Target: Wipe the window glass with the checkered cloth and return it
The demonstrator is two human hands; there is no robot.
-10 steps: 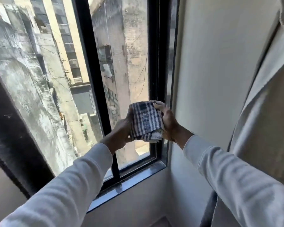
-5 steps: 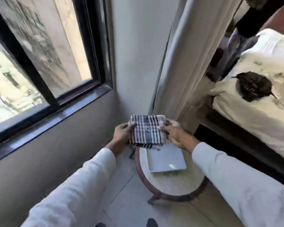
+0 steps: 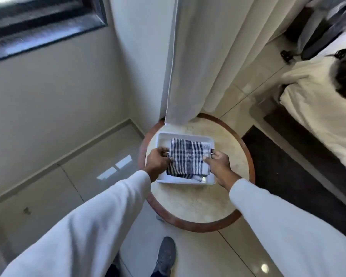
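Head view: both hands' grip now lowers checkered cloth (image 3: 188,156) into white tray (image 3: 163,136).

Cream walls, glossy tiled floor (image 3: 48,196), pale curtain (image 3: 208,56) — 1 round table (image 3: 188,206)

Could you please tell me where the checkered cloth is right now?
In the head view, the folded blue-and-white checkered cloth sits centre frame, over the white rectangular tray on the round wood-rimmed table, gripped between the left hand and right hand.

We reach both white-sleeved arms forward; our left hand (image 3: 157,159) and right hand (image 3: 218,163) pinch the checkered cloth's (image 3: 188,156) opposite edges.
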